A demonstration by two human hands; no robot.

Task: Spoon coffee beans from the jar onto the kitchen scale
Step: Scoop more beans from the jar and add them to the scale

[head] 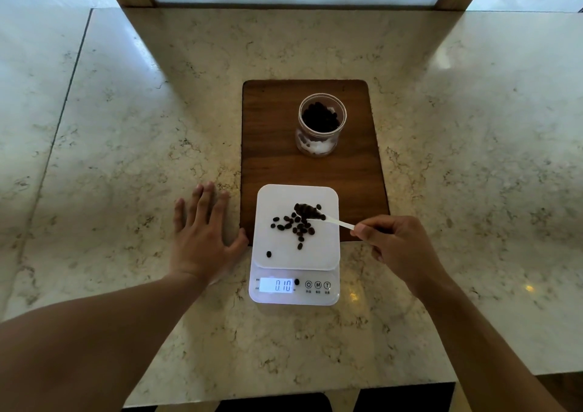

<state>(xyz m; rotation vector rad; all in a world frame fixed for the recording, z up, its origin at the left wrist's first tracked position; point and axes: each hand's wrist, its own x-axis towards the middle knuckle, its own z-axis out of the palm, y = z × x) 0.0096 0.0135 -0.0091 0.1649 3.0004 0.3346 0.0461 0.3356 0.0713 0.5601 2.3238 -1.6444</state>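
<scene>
A marble worktop (126, 128) carries a wooden board (274, 146) at frame centre, with the open jar (321, 124) of coffee beans upright on its upper part. Below it the white scale (296, 254) reads 0.10, loose beans (293, 225) scattered on its platform. The right hand (394, 244) pinches a white spoon (328, 219), loaded, over the platform. The left hand (202, 235) lies flat with fingers spread on the worktop beside the scale.

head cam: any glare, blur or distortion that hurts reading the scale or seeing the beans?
Head view: backlit by the bright window, which casts broad glare patches on the marble counter. The scale display stays legible at 0.10, slightly bloomed. The beans on the platform are sharp; the jar interior is dark. Wide-angle bending shows at the edges. The left hand and right hand show little blur.
</scene>
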